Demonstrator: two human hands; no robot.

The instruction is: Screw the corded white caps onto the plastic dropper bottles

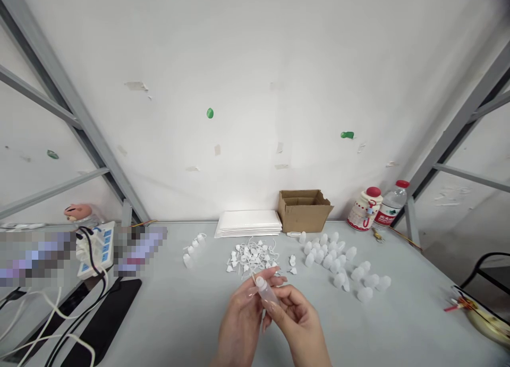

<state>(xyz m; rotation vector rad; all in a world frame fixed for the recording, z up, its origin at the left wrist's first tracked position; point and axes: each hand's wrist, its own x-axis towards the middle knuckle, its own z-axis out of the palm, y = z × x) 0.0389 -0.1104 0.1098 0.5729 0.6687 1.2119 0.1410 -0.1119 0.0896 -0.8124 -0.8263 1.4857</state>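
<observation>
In the head view, the small translucent bottle (269, 297) is at six o'clock, low in the middle, between two bare hands. The right hand (305, 322) is closed on its body, thumb against fingers; the left hand (242, 316) has thumb and fingers lightly pinched around the neck, just under the white cap (260, 282). That cap sits on top, though how tightly I can't tell.

As for how far things have got, I'd judge it early: only a short row of bottles with white tops (188, 260) stands at eleven o'clock from the hands. Plenty is left loose, with a tangled heap of white caps and cords (255, 256) at twelve and scattered cloudy bottles (364, 294) from one to two, with no caps that I can make out.

The surface is a plain grey table (167, 314). Beyond the heap lies a white stack (247, 222), an open cardboard box (305, 219) just beside it. A power strip (107, 245) sits at ten. Green scraps dot the pale wall (247, 53) at twelve, between grey metal struts.
</observation>
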